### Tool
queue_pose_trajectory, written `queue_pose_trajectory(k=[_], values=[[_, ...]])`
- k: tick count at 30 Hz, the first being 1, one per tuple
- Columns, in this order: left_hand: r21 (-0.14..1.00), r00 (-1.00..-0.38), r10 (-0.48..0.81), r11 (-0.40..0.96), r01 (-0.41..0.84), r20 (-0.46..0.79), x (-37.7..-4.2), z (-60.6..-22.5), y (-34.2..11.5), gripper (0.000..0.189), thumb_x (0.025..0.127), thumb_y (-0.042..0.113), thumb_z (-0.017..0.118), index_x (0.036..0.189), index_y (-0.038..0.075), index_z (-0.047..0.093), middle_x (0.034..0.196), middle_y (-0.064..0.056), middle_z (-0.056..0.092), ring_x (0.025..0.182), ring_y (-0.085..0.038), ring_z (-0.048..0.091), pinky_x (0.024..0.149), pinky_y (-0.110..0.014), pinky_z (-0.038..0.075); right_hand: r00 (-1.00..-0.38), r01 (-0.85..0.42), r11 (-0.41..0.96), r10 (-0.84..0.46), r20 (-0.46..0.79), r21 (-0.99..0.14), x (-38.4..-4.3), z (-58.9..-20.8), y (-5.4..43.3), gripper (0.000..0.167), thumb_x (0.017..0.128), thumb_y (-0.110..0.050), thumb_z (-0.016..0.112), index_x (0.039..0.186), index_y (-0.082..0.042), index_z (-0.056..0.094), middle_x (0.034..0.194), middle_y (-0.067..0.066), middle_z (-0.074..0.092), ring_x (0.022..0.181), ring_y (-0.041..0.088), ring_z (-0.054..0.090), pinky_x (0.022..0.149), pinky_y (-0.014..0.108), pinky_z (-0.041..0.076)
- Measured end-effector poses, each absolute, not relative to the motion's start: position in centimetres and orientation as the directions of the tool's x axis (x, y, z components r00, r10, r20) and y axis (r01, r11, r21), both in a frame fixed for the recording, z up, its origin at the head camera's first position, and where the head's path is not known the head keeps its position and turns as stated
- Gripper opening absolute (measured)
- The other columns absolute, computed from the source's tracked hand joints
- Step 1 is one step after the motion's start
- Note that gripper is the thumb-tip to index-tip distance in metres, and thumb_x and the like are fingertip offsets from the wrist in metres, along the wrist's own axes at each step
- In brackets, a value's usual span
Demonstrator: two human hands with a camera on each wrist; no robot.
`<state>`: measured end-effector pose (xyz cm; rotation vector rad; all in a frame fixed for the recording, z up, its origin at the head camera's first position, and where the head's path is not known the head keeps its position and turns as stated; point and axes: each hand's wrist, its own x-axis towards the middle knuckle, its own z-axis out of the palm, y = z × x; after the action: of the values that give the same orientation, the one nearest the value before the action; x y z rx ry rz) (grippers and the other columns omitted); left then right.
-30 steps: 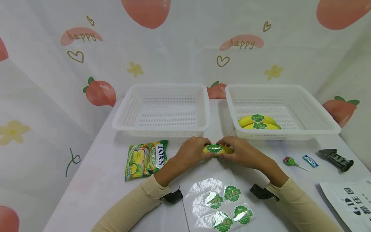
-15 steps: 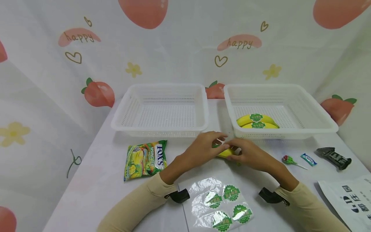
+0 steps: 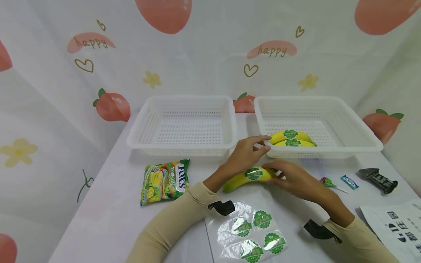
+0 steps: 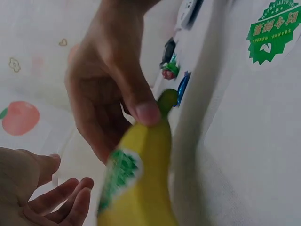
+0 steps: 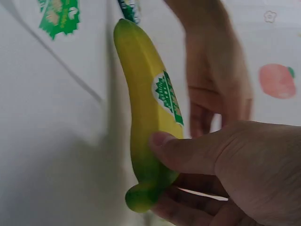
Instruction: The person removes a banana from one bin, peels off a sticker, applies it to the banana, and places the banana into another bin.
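Observation:
My right hand (image 3: 294, 179) holds a yellow banana (image 3: 236, 182) by its stem end. A green badge sticker (image 3: 254, 173) lies on the banana's upper side. In the right wrist view the thumb presses the banana (image 5: 141, 94) near its greenish stem, with fingers beneath. My left hand (image 3: 246, 155) holds nothing. Its fingers reach out loosely towards the near left corner of the right white basket (image 3: 329, 149); whether they touch the rim I cannot tell. Two stickered bananas (image 3: 292, 138) lie side by side in that basket. A clear sheet (image 3: 227, 233) with several green stickers lies in front.
Another white basket (image 3: 182, 150) stands at the back left. A FOX'S candy bag (image 3: 164, 181) lies before it. On the right are a lollipop (image 3: 329, 182), a small blue-wrapped candy (image 3: 349, 182), a black packet (image 3: 378, 180) and a white printed bag (image 3: 398, 230).
Both hands held the banana at first. My left hand has let go and moved up and right towards the right basket. My right hand has shifted right and now holds the banana alone.

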<state>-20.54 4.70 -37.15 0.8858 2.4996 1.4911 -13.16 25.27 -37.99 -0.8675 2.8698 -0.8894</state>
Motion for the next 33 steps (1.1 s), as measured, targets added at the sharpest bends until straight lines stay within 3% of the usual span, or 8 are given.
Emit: queue_pose_trajectory(k=[10, 13, 18, 20, 22, 25, 30, 33], values=[[0.861, -0.850, 0.479, 0.313, 0.400, 0.220, -20.4, -37.5, 5.0, 0.038, 0.105, 0.025, 0.070, 0.143, 0.019, 0.069, 0.125, -0.004, 0.073, 0.096, -0.015, 0.077, 0.078, -0.018, 0.057, -0.828, -0.554, 0.699, -0.521, 0.208, -0.453, -11.0, -32.5, 31.6, 0.057, 0.081, 0.001, 0.088, 0.133, -0.017, 0.071, 0.118, -0.011, 0.072, 0.097, 0.000, 0.066, 0.078, 0.022, 0.059], [0.867, -0.856, 0.473, 0.314, 0.387, 0.211, -20.3, -37.6, 5.0, 0.039, 0.105, 0.026, 0.069, 0.144, 0.021, 0.068, 0.131, -0.004, 0.071, 0.098, -0.014, 0.077, 0.078, -0.018, 0.056, -0.857, -0.516, 0.765, -0.458, 0.238, -0.386, -11.3, -30.7, 33.7, 0.057, 0.081, 0.001, 0.089, 0.133, -0.017, 0.072, 0.120, -0.004, 0.072, 0.098, -0.007, 0.063, 0.076, 0.013, 0.055], [0.872, -0.857, 0.466, 0.302, 0.386, 0.218, -20.2, -37.8, 5.0, 0.040, 0.105, 0.025, 0.070, 0.144, 0.021, 0.068, 0.133, -0.006, 0.071, 0.099, -0.015, 0.078, 0.075, -0.019, 0.056, -0.935, -0.350, 0.859, -0.300, 0.187, -0.374, -13.6, -27.5, 35.7, 0.052, 0.089, -0.003, 0.084, 0.138, -0.006, 0.068, 0.130, 0.020, 0.069, 0.100, 0.021, 0.074, 0.070, 0.010, 0.053], [0.873, -0.857, 0.466, 0.299, 0.386, 0.219, -20.2, -37.8, 5.0, 0.040, 0.104, 0.024, 0.071, 0.144, 0.020, 0.068, 0.134, -0.007, 0.071, 0.098, -0.016, 0.078, 0.074, -0.019, 0.056, -0.958, -0.287, 0.873, -0.251, 0.141, -0.395, -15.1, -26.4, 36.1, 0.053, 0.094, -0.010, 0.082, 0.143, -0.004, 0.064, 0.134, 0.027, 0.066, 0.103, 0.043, 0.073, 0.070, 0.016, 0.057], [0.872, -0.856, 0.470, 0.301, 0.386, 0.217, -20.3, -37.7, 4.9, 0.040, 0.104, 0.025, 0.070, 0.144, 0.021, 0.068, 0.135, -0.007, 0.071, 0.097, -0.015, 0.077, 0.074, -0.019, 0.056, -0.970, -0.241, 0.878, -0.219, 0.102, -0.413, -16.6, -25.8, 36.5, 0.053, 0.098, -0.016, 0.078, 0.146, -0.003, 0.060, 0.137, 0.029, 0.064, 0.111, 0.054, 0.068, 0.074, 0.026, 0.062], [0.870, -0.853, 0.476, 0.306, 0.387, 0.213, -20.3, -37.7, 4.8, 0.040, 0.105, 0.025, 0.070, 0.145, 0.020, 0.067, 0.138, -0.007, 0.070, 0.097, -0.015, 0.077, 0.074, -0.018, 0.056, -0.979, -0.200, 0.894, -0.198, 0.047, -0.401, -19.2, -25.3, 37.0, 0.057, 0.102, -0.024, 0.075, 0.150, -0.001, 0.056, 0.140, 0.032, 0.061, 0.122, 0.057, 0.061, 0.085, 0.043, 0.062], [0.880, -0.849, 0.485, 0.286, 0.381, 0.210, -20.4, -37.8, 4.8, 0.041, 0.105, 0.024, 0.069, 0.146, 0.017, 0.066, 0.140, -0.008, 0.069, 0.102, -0.028, 0.078, 0.073, -0.019, 0.055, -0.976, -0.164, 0.902, -0.207, -0.068, -0.399, -23.1, -25.4, 38.0, 0.061, 0.105, -0.028, 0.069, 0.153, 0.003, 0.048, 0.145, 0.036, 0.055, 0.128, 0.056, 0.056, 0.098, 0.074, 0.046], [0.882, -0.846, 0.492, 0.282, 0.379, 0.206, -20.4, -37.8, 4.8, 0.042, 0.105, 0.024, 0.069, 0.147, 0.017, 0.066, 0.141, -0.007, 0.069, 0.104, -0.030, 0.077, 0.074, -0.019, 0.055, -0.970, -0.126, 0.899, -0.200, -0.137, -0.418, -25.0, -25.9, 38.5, 0.063, 0.106, -0.028, 0.067, 0.154, 0.006, 0.045, 0.148, 0.039, 0.050, 0.132, 0.059, 0.051, 0.102, 0.077, 0.043]])
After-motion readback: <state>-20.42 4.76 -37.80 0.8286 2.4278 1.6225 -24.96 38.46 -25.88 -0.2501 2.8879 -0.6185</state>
